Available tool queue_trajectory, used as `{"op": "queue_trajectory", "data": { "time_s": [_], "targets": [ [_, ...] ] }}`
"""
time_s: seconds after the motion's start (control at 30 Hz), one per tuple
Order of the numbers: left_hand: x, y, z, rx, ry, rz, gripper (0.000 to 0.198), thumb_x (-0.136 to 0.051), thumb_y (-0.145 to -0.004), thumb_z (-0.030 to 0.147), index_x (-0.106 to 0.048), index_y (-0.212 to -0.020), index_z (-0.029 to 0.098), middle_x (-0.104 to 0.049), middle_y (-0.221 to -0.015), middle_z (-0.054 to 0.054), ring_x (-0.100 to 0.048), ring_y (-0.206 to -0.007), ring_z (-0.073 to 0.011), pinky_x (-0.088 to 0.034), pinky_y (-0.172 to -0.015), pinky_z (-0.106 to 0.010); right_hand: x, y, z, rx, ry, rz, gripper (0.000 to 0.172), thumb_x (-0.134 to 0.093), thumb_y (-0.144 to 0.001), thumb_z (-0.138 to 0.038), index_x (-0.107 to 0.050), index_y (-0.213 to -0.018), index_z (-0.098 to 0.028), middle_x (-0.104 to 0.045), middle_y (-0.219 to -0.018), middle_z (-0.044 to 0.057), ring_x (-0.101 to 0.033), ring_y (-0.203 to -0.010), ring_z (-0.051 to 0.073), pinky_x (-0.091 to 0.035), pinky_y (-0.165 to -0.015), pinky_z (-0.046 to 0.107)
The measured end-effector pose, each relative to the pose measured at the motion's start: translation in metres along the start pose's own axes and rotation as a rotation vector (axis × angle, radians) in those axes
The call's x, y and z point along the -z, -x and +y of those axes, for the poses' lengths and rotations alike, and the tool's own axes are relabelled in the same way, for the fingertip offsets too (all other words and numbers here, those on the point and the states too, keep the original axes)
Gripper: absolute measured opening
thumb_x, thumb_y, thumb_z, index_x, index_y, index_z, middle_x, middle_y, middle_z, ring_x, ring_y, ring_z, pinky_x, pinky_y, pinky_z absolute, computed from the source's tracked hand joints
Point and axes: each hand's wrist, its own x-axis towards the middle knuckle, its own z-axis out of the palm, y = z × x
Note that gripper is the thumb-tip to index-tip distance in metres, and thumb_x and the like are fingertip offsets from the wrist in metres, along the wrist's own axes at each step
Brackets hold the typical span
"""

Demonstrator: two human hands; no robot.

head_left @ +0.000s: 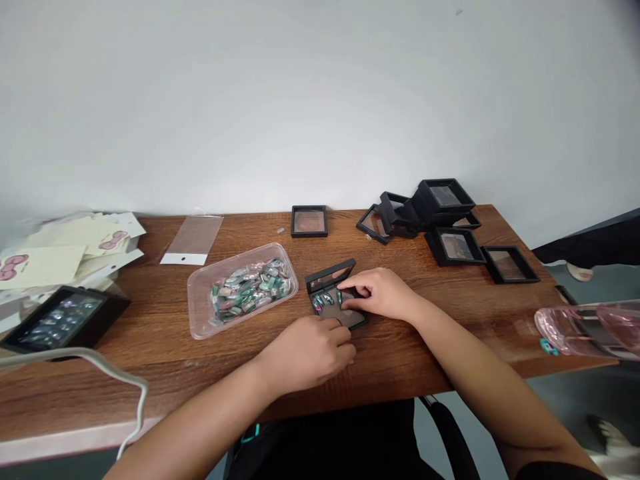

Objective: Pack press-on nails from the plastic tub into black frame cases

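A small black hinged case (pixel 330 277) lies with its lid raised on the wooden table, and several shiny teal press-on nails (pixel 327 298) sit in a row inside. From the right, my right hand (pixel 383 293) reaches into it, index finger and thumb closed around one teal nail (pixel 339 297). My left hand (pixel 313 353) is curled against the case's near left edge; its fingertips are hidden. Left of the case stands a clear plastic tub (pixel 200 319) heaped with loose green, pink and silvery nails (pixel 253 287).
Black framed boxes (pixel 435 200) are piled at the back right; another (pixel 309 221) lies near the wall. At left are cards (pixel 55 263), a clear bag (pixel 193 240), a filled nail box (pixel 65 319) and a white cable (pixel 120 377). Pink plastic (pixel 560 330) overlies the right edge.
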Motion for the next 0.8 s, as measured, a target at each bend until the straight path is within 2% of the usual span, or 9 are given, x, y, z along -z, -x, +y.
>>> {"op": "queue_trajectory", "data": {
  "time_s": [0.13,0.33,0.57,0.7,0.8],
  "targets": [
    [0.001,0.0,0.001,0.006,0.0,0.006,0.023,-0.055,-0.099,0.025,-0.057,-0.078,0.018,-0.062,-0.076,0.0,-0.058,-0.071,-0.0153,-0.032,-0.055,-0.031,0.0,0.0,-0.001,0.018,0.003,0.004,0.026,-0.077,-0.082,-0.044,-0.079,-0.104,-0.029,-0.06,-0.063,-0.004,-0.047,-0.056,0.009,-0.032,-0.058,0.024],
    [0.002,0.0,0.001,0.01,-0.009,0.012,0.023,-0.056,-0.099,0.026,-0.057,-0.077,0.018,-0.062,-0.074,0.001,-0.058,-0.068,-0.0152,-0.034,-0.056,-0.032,-0.003,0.001,-0.006,0.029,0.049,0.01,0.038,-0.079,-0.077,-0.052,-0.078,-0.106,-0.029,-0.061,-0.062,-0.004,-0.05,-0.056,0.011,-0.031,-0.056,0.025],
    [0.005,-0.002,0.002,0.011,-0.005,0.029,0.025,-0.055,-0.099,0.028,-0.059,-0.076,0.018,-0.063,-0.073,0.0,-0.058,-0.066,-0.0144,-0.036,-0.056,-0.031,-0.007,0.004,-0.01,0.069,0.093,0.019,0.032,-0.072,-0.085,-0.05,-0.077,-0.11,-0.03,-0.068,-0.07,0.0,-0.058,-0.063,0.014,-0.035,-0.062,0.027],
    [0.021,0.001,-0.001,0.011,0.025,0.07,0.03,-0.052,-0.1,0.033,-0.061,-0.075,0.019,-0.063,-0.07,0.001,-0.058,-0.063,-0.0138,-0.039,-0.057,-0.032,-0.007,0.004,-0.01,0.059,0.094,0.022,0.036,-0.07,-0.086,-0.052,-0.076,-0.114,-0.03,-0.069,-0.071,0.0,-0.059,-0.063,0.015,-0.037,-0.063,0.027],
    [0.045,0.014,-0.012,0.114,0.052,0.156,0.029,-0.052,-0.1,0.033,-0.064,-0.078,0.019,-0.065,-0.071,0.001,-0.058,-0.062,-0.0127,-0.04,-0.058,-0.029,-0.006,0.004,-0.01,0.038,0.094,0.02,0.037,-0.069,-0.086,-0.053,-0.075,-0.115,-0.029,-0.067,-0.069,-0.001,-0.06,-0.063,0.015,-0.036,-0.062,0.027]
  ]
}}
